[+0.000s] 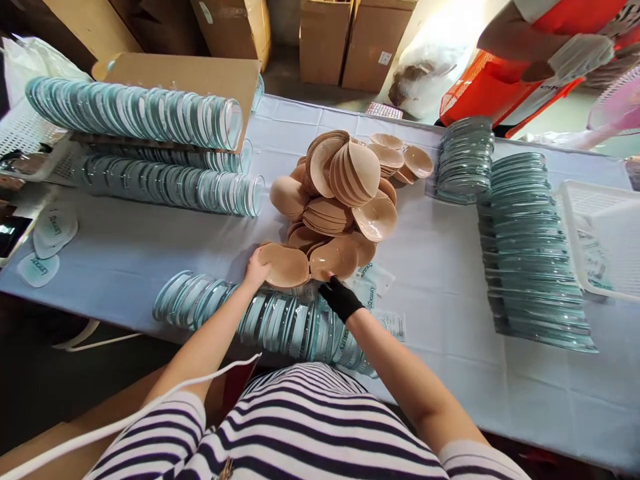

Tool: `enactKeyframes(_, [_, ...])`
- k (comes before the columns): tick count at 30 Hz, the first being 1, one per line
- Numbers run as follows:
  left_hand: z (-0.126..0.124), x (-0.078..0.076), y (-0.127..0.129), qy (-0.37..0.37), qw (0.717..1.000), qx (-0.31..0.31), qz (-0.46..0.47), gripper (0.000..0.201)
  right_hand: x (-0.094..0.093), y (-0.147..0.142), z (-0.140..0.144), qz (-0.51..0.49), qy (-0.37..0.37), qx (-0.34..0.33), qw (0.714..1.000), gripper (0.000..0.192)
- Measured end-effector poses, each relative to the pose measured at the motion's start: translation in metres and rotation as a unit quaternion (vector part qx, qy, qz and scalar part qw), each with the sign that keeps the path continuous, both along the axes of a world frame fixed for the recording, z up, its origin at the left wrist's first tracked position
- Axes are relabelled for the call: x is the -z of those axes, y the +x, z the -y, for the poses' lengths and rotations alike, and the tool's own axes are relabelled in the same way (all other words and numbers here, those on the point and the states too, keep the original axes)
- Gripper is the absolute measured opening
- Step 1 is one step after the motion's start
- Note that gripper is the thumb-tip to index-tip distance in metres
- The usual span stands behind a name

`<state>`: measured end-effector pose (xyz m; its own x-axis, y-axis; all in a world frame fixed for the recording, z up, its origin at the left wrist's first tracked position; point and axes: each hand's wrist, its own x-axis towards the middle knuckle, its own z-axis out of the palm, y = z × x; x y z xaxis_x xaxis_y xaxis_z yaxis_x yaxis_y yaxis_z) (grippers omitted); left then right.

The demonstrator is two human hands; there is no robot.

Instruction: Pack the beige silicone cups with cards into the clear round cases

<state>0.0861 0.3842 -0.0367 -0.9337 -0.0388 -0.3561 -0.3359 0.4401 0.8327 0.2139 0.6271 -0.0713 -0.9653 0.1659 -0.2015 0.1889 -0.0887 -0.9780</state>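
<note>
A beige stick-on bra, two cups joined at the middle, is spread in front of me. My left hand, bare, grips the outer edge of its left cup. My right hand, in a black fingerless glove, pinches the lower edge of its shiny right cup. Just beyond lies a heap of nested beige bra cups. Between my forearms and under my hands runs a row of clear plastic cup-shaped shells with white inserts. Printed clear film lies right of my glove.
Long rows of clear shells stand at the left, one on a cardboard box. More stacked shells stand at the right beside a white basket. Printed round liners lie at far left. Another person's arm shows at upper right.
</note>
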Motion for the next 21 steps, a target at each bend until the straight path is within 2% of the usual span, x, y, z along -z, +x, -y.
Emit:
enactKeyframes(3, [0.005, 0.000, 0.000, -0.018, 1.000, -0.017, 0.005, 0.057, -0.005, 0.011, -0.047, 0.078, 0.067, 0.084, 0.991, 0.042])
enactKeyframes(5, [0.009, 0.001, -0.001, -0.022, 0.999, -0.034, 0.008, 0.069, -0.009, 0.009, -0.071, 0.113, 0.092, 0.110, 0.983, 0.064])
enactKeyframes(7, [0.012, 0.002, -0.003, -0.008, 0.998, -0.044, 0.033, 0.083, -0.011, 0.000, -0.083, 0.133, 0.095, 0.095, 0.982, 0.090])
enactKeyframes(9, [0.016, 0.004, -0.005, 0.032, 0.995, -0.027, 0.090, 0.081, -0.013, -0.012, -0.086, 0.136, 0.080, 0.060, 0.986, 0.097])
enactKeyframes(12, [0.020, 0.006, -0.007, 0.105, 0.979, 0.023, 0.175, 0.061, -0.014, -0.027, -0.081, 0.122, 0.052, 0.006, 0.991, 0.090])
enactKeyframes(15, [0.021, 0.010, -0.010, 0.142, 0.969, 0.054, 0.196, 0.058, -0.012, -0.033, -0.076, 0.113, 0.047, -0.034, 0.992, 0.072])
enactKeyframes(18, [0.018, 0.012, -0.012, 0.152, 0.972, 0.085, 0.158, 0.062, -0.009, -0.035, -0.075, 0.103, 0.085, -0.049, 0.990, 0.066])
enactKeyframes(21, [0.015, 0.013, -0.014, 0.132, 0.981, 0.117, 0.077, 0.070, -0.004, -0.038, -0.074, 0.081, 0.157, -0.047, 0.983, 0.068])
